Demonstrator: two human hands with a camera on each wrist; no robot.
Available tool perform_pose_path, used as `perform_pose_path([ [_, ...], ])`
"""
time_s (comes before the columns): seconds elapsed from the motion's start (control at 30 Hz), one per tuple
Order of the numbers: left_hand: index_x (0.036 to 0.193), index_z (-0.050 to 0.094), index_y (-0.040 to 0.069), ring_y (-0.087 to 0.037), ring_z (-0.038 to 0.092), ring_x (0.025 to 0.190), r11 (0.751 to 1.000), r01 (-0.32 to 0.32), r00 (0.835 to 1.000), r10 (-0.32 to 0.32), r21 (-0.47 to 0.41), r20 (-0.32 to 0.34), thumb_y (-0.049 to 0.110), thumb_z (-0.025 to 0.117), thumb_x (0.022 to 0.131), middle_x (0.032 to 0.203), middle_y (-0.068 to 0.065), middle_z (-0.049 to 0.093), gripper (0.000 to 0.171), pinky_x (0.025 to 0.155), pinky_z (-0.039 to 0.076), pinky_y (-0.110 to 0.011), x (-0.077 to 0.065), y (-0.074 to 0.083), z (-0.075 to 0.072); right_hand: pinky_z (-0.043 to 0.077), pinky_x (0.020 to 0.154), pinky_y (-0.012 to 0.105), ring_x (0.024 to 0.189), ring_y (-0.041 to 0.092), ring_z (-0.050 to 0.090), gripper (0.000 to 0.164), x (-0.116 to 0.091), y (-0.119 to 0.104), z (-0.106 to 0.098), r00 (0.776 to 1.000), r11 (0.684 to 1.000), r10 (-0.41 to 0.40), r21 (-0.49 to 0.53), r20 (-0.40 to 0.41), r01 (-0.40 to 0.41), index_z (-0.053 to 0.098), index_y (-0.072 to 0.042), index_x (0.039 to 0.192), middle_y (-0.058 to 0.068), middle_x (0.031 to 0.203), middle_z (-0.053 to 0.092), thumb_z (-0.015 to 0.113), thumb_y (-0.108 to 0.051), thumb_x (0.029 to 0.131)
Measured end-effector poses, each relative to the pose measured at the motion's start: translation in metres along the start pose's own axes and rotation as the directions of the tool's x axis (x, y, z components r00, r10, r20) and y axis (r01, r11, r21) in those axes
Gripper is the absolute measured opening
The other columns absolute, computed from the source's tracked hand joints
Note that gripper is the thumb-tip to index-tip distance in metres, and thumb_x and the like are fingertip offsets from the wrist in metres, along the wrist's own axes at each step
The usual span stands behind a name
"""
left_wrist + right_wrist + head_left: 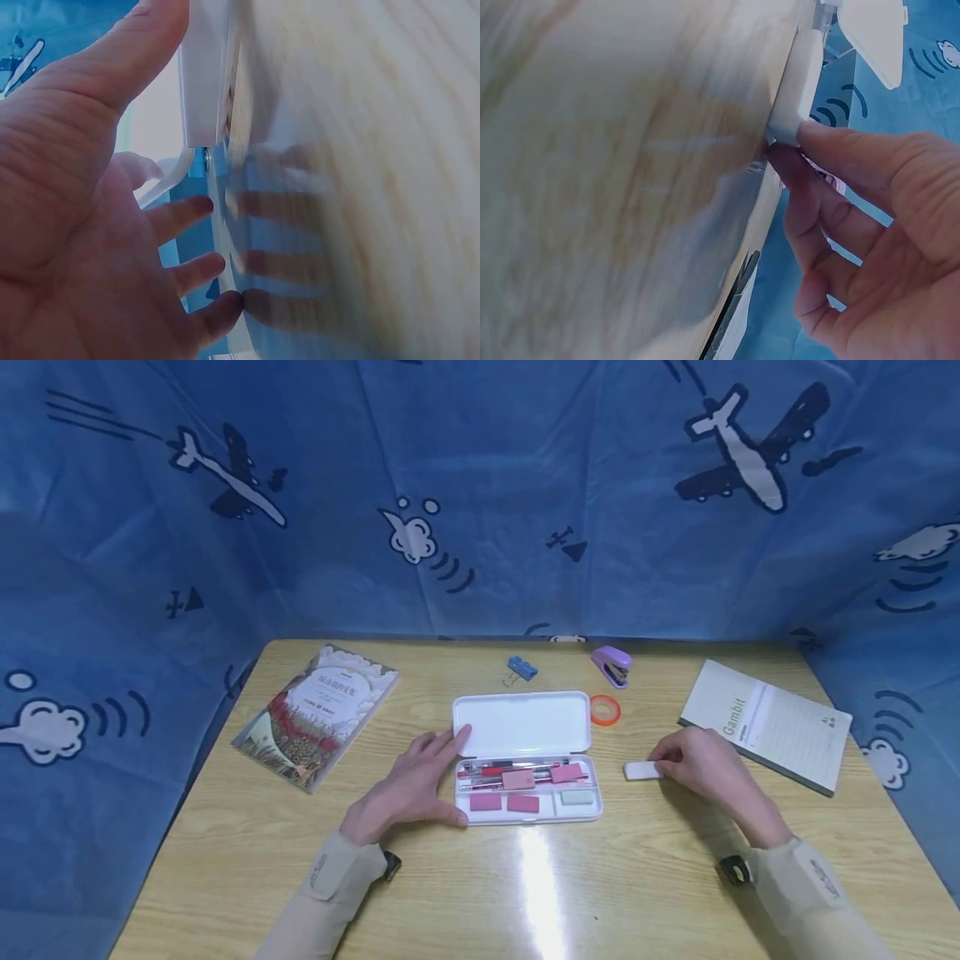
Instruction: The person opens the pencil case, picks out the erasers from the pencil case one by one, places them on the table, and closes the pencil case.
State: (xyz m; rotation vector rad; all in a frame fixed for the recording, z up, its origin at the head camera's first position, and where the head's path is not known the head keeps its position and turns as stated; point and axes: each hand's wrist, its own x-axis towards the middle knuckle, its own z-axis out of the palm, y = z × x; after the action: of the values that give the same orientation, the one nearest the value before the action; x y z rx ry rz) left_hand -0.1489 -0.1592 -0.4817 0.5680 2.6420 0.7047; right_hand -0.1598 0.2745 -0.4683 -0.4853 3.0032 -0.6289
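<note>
A white pencil case (522, 817) lies with its lid (522, 727) raised at the middle of the table. Inside are pens (480, 768), several pink erasers (485, 802) and a pale eraser (577, 797). My left hand (408, 785) is spread at the case's left side, the thumb by its front corner and the index finger at the lid; other fingers reach near the tabletop in the left wrist view. To the right of the case, my right hand (697, 764) pinches one end of a white eraser (796, 86) between thumb and index finger, at the tabletop.
A book (318, 714) lies at the left and a notebook (768, 727) at the right, behind the right hand. Behind the case are a blue binder clip (522, 667), a purple stapler (612, 665) and an orange tape roll (604, 721). Blue cloth (480, 543) hangs around the table.
</note>
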Motion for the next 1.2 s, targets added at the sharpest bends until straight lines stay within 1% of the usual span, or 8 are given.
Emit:
perform_pose_path([
  [0.23,0.164,0.004,0.034,-0.037,0.007,0.158,0.999,0.005,1.000,-0.004,-0.040,0.016,0.053,0.092,0.064,0.172,0.001,0.017,0.134,0.126,0.013,-0.065,-0.001,0.000,0.000,0.045,0.059,0.029,0.063,0.006,0.056,0.007,0.002,-0.003,0.000,0.999,1.000,0.026,0.006,0.023,-0.027,0.080,-0.012,0.083,-0.006,0.071,0.073,0.078,-0.006,0.081],
  [0.4,0.164,0.003,0.034,-0.037,0.005,0.159,0.999,-0.013,1.000,0.013,-0.039,0.012,0.051,0.091,0.066,0.171,0.003,0.015,0.133,0.126,0.011,-0.064,-0.002,-0.003,0.001,0.046,0.059,0.031,0.065,0.007,0.058,0.006,0.003,-0.004,0.001,0.999,0.999,0.032,-0.003,0.029,-0.032,0.080,-0.013,0.084,-0.004,0.073,0.075,0.079,-0.008,0.081],
  [0.53,0.164,0.002,0.033,-0.037,0.004,0.159,0.999,-0.020,1.000,0.021,-0.040,0.019,0.052,0.091,0.066,0.171,0.003,0.014,0.133,0.126,0.011,-0.065,-0.001,-0.003,0.000,0.047,0.059,0.031,0.067,0.010,0.059,0.009,0.002,-0.011,0.001,0.999,1.000,0.009,-0.019,-0.040,-0.010,0.081,-0.011,0.089,0.001,0.079,0.076,0.076,-0.008,0.082],
  [0.63,0.164,0.002,0.034,-0.037,0.003,0.159,0.999,-0.014,1.000,0.015,-0.037,0.026,0.052,0.091,0.066,0.172,0.004,0.014,0.134,0.125,0.011,-0.066,0.000,-0.002,-0.001,0.048,0.061,0.029,0.069,0.012,0.061,0.011,0.004,-0.027,0.002,0.992,0.998,-0.052,0.020,-0.119,0.054,0.081,-0.008,0.094,0.005,0.084,0.077,0.075,-0.007,0.084],
  [0.73,0.164,0.002,0.034,-0.036,0.003,0.159,0.999,-0.009,1.000,0.010,-0.034,0.024,0.052,0.091,0.066,0.172,0.003,0.014,0.133,0.125,0.012,-0.067,0.001,-0.002,-0.002,0.050,0.063,0.029,0.072,0.013,0.063,0.012,0.011,-0.054,0.007,0.984,0.989,-0.117,0.078,-0.134,0.129,0.081,-0.008,0.096,0.003,0.087,0.077,0.078,-0.008,0.084],
  [0.97,0.164,0.002,0.032,-0.036,0.004,0.159,0.999,-0.015,1.000,0.016,-0.032,0.023,0.050,0.091,0.066,0.172,0.004,0.013,0.134,0.124,0.013,-0.067,0.000,-0.003,-0.005,0.055,0.072,0.032,0.082,0.014,0.068,0.019,0.032,-0.118,0.033,0.966,0.963,-0.258,0.082,0.012,0.257,0.082,-0.013,0.101,0.001,0.093,0.078,0.084,-0.016,0.082],
  [1.03,0.164,0.002,0.032,-0.036,0.005,0.159,0.999,-0.018,0.999,0.018,-0.028,0.026,0.050,0.091,0.066,0.172,0.004,0.014,0.134,0.125,0.014,-0.065,0.000,-0.004,-0.004,0.055,0.073,0.032,0.083,0.015,0.068,0.019,0.037,-0.129,0.042,0.954,0.954,-0.298,0.046,0.042,0.296,0.082,-0.015,0.100,0.000,0.093,0.078,0.085,-0.017,0.081],
  [1.2,0.164,0.002,0.034,-0.037,0.006,0.159,1.000,-0.016,0.999,0.016,-0.013,0.030,0.052,0.091,0.065,0.172,0.002,0.016,0.135,0.125,0.016,-0.064,0.003,-0.003,-0.004,0.053,0.073,0.030,0.079,0.012,0.063,0.017,0.043,-0.142,0.056,0.949,0.950,-0.307,-0.043,0.071,0.310,0.083,-0.016,0.098,-0.002,0.089,0.076,0.085,-0.016,0.081],
])
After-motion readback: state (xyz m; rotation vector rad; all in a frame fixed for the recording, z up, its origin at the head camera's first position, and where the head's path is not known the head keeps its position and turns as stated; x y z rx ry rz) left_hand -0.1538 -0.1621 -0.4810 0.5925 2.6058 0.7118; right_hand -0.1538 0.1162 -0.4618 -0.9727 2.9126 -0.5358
